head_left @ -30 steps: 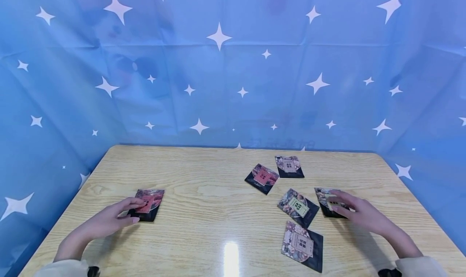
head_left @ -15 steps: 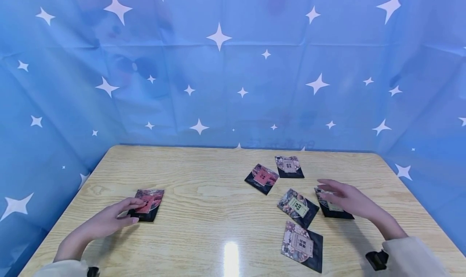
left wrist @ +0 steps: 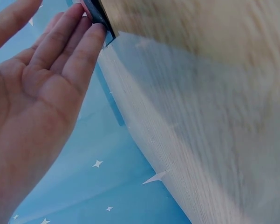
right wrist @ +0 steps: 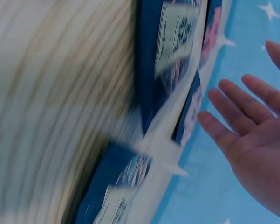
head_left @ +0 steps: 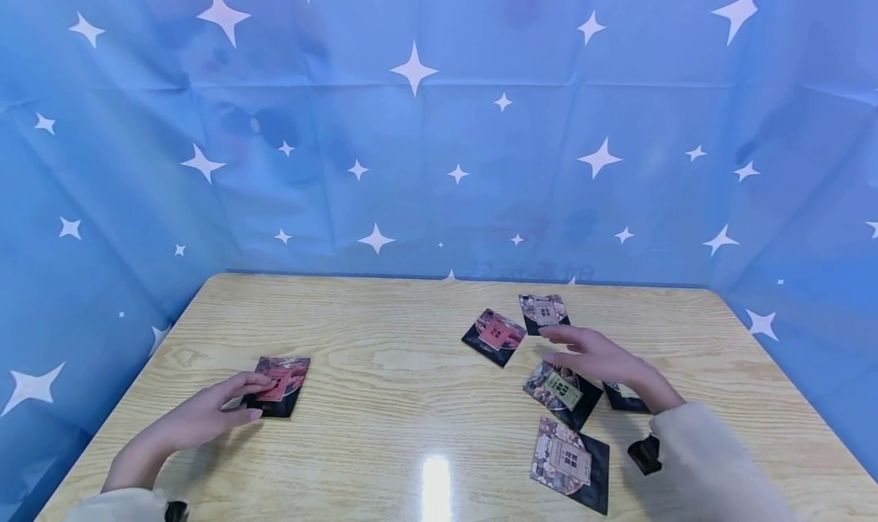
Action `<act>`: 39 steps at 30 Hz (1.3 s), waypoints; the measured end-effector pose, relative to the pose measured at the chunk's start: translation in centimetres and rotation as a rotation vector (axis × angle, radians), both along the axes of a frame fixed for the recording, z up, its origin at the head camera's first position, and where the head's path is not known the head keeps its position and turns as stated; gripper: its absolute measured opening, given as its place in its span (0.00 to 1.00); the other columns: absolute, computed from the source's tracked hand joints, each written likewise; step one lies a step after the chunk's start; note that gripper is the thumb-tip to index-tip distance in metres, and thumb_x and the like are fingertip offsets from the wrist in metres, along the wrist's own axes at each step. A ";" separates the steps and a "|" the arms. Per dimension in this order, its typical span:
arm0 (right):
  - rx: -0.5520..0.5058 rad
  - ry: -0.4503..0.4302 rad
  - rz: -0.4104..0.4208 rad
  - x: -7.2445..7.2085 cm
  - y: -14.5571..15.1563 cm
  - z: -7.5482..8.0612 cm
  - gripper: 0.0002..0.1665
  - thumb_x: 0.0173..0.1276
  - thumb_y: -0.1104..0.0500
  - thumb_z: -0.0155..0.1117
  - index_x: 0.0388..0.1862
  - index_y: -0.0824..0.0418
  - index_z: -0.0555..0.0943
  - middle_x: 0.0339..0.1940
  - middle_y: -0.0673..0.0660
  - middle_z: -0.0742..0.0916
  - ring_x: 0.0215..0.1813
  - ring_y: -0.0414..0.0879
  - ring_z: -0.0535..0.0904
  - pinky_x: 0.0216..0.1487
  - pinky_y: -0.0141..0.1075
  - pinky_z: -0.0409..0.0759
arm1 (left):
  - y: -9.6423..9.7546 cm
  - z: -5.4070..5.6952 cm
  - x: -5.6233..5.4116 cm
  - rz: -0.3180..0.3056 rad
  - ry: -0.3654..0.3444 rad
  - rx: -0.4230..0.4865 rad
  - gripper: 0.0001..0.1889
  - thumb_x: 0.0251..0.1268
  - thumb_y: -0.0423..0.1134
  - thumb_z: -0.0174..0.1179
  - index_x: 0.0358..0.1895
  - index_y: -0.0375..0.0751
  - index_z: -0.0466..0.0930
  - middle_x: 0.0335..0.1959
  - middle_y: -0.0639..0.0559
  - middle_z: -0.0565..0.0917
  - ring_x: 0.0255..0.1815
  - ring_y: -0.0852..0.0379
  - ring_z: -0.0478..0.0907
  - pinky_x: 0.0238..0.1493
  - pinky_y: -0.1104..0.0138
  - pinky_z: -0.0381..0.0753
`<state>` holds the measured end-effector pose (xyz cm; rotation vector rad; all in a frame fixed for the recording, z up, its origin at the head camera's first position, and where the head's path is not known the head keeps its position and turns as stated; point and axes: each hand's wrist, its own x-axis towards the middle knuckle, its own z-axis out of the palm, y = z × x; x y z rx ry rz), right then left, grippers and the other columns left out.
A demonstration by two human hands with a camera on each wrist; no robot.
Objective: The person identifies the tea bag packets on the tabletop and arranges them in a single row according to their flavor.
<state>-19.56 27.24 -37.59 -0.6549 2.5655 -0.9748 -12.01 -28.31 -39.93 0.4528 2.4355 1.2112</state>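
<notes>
Although dark characters (right wrist: 182, 33) mark the labels (right wrist: 167, 52), we cannot read them, even in the right wrist view, where they blur. We see the left hand (head_left: 199, 415) resting on the red-labelled packet (head_left: 289, 389) at the table (head_left: 384, 438)'s left, fingers extended; its wrist view shows only the packet's edge. The right hand (head_left: 600, 354), fingers straight and apart, hovers over the green-labelled packet (head_left: 575, 404), partly hiding the rightmost packet (head_left: 626, 401).

Wooden tabletop (head_left: 398, 392), starry blue backdrop (head_left: 439, 133)
</notes>
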 end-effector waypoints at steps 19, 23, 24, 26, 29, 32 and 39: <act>-0.019 -0.022 0.034 -1.2 -4.8 -1.0 0.34 0.70 0.55 0.52 0.70 0.66 0.56 0.67 0.68 0.64 0.66 0.64 0.59 0.57 0.59 0.63 | 0.2 0.3 -0.1 0.004 0.009 -0.013 0.27 0.65 0.39 0.55 0.61 0.26 0.60 0.59 0.25 0.65 0.60 0.27 0.58 0.49 0.44 0.69; -0.032 -0.057 0.012 -1.4 -5.2 -1.2 0.35 0.70 0.55 0.53 0.71 0.64 0.54 0.68 0.67 0.63 0.63 0.63 0.63 0.56 0.57 0.65 | 0.2 0.3 -0.1 0.002 0.011 -0.019 0.27 0.65 0.39 0.55 0.61 0.26 0.60 0.59 0.25 0.65 0.60 0.27 0.58 0.48 0.44 0.69; -0.037 -0.074 0.010 -1.5 -5.3 -1.3 0.35 0.70 0.56 0.53 0.71 0.63 0.54 0.68 0.68 0.63 0.59 0.62 0.68 0.53 0.56 0.68 | 0.2 0.3 -0.1 0.001 0.010 -0.020 0.27 0.65 0.39 0.55 0.61 0.26 0.60 0.59 0.25 0.65 0.60 0.27 0.58 0.48 0.44 0.69; -0.044 -0.112 0.013 -1.7 -5.5 -1.5 0.35 0.70 0.56 0.53 0.72 0.62 0.53 0.68 0.67 0.62 0.52 0.58 0.73 0.47 0.51 0.72 | 0.1 0.3 -0.1 0.000 0.003 -0.018 0.27 0.65 0.39 0.55 0.61 0.26 0.60 0.59 0.25 0.65 0.60 0.27 0.58 0.48 0.44 0.69; -0.055 -0.157 0.022 -1.9 -5.9 -1.7 0.35 0.70 0.57 0.53 0.72 0.60 0.52 0.68 0.66 0.62 0.42 0.52 0.75 0.38 0.44 0.72 | 0.1 0.3 -0.1 -0.003 -0.006 -0.017 0.27 0.65 0.39 0.55 0.61 0.27 0.60 0.59 0.25 0.65 0.60 0.27 0.58 0.48 0.44 0.70; -0.059 -0.154 0.046 -2.0 -6.3 -1.9 0.35 0.70 0.57 0.53 0.72 0.60 0.54 0.69 0.66 0.62 0.53 0.58 0.72 0.44 0.47 0.71 | 0.1 0.2 0.0 0.000 -0.010 -0.019 0.27 0.64 0.39 0.56 0.61 0.27 0.60 0.59 0.25 0.65 0.60 0.27 0.58 0.48 0.45 0.70; -0.125 -0.173 0.130 -2.1 -7.4 -2.1 0.36 0.70 0.60 0.52 0.72 0.65 0.51 0.69 0.66 0.61 0.68 0.62 0.54 0.62 0.56 0.58 | 0.1 0.3 0.0 -0.003 -0.005 -0.014 0.27 0.64 0.39 0.56 0.61 0.27 0.60 0.59 0.25 0.65 0.60 0.26 0.58 0.49 0.44 0.70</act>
